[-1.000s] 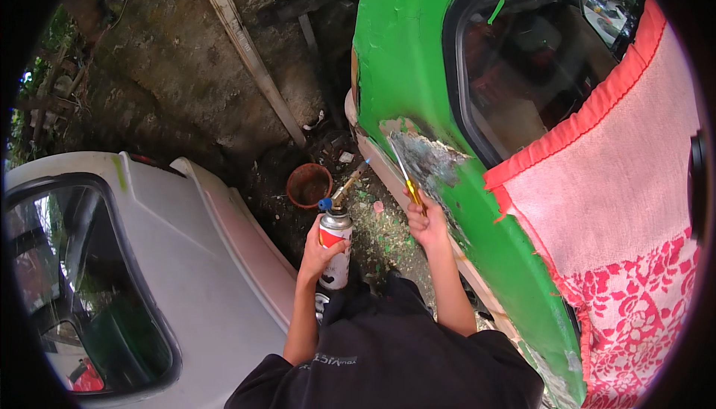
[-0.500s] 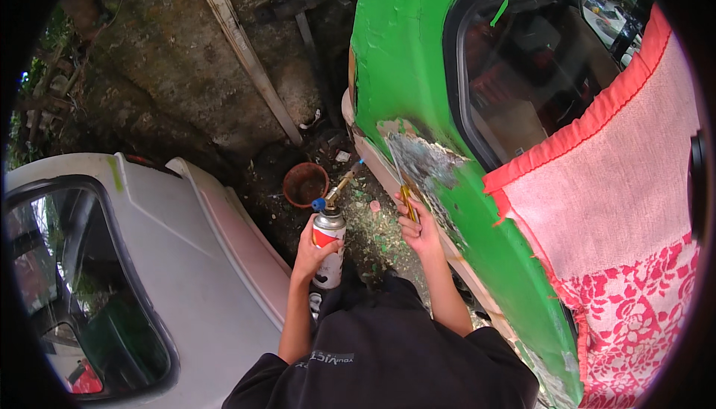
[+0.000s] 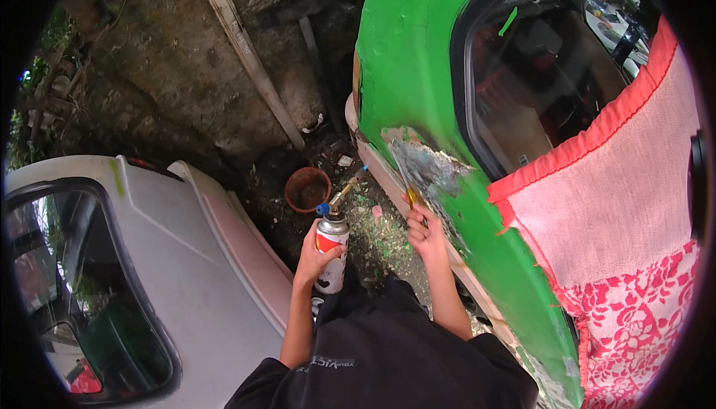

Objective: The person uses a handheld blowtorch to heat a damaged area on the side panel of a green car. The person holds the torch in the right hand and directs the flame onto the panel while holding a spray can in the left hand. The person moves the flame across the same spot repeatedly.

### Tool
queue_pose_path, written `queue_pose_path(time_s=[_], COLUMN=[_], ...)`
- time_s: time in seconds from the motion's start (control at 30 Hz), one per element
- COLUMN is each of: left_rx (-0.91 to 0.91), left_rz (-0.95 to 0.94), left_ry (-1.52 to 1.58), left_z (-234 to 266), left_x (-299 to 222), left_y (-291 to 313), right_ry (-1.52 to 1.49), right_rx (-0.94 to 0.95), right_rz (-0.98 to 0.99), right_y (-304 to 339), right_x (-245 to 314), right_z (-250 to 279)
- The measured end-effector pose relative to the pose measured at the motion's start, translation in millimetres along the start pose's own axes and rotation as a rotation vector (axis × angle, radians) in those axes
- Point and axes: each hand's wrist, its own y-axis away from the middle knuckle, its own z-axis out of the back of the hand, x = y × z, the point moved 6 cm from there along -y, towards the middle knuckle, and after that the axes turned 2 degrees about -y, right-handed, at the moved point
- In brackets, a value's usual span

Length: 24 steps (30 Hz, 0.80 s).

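My left hand (image 3: 316,261) is wrapped round the white-and-red gas canister of a blowtorch (image 3: 330,269). Its brass nozzle slants up and to the right, with a small blue glow at the tip, apart from the car body. Between the fingers of my right hand (image 3: 424,228) is the amber handle of a scraper (image 3: 411,197). The thin blade points up and left, over the edge of a bare grey patch (image 3: 432,170) on the green car (image 3: 406,58); whether it touches cannot be made out. Flaking, scorched paint borders that patch.
To the left stands a grey car (image 3: 186,260) with a dark window. A reddish-brown pot (image 3: 307,189) sits on the ground among paint flakes. Pink patterned cloth (image 3: 597,207) hangs over the green car's side. One wooden plank (image 3: 246,51) leans at the rough wall behind.
The view has shifted slightly. My right hand has tilted a little, and less of the scraper's handle shows. Both hands keep hold of their tools.
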Motion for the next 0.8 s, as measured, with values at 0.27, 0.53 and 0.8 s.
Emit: queue_pose_path(time_s=[0.27,0.53,0.8], left_rx=[0.026,0.070,0.124], left_rz=[0.053,0.073,0.150], left_ry=[0.081,0.129,0.193], left_z=[2,-5,-2], left_x=[1,19,24], left_y=[5,-17,-39], right_ry=[-0.270,-0.336,-0.338], right_rx=[0.170,0.171,0.153], right_rz=[-0.037,-0.064,-0.004], right_y=[6,9,-3], right_x=[-9,-10,-24], right_z=[0,4,-2])
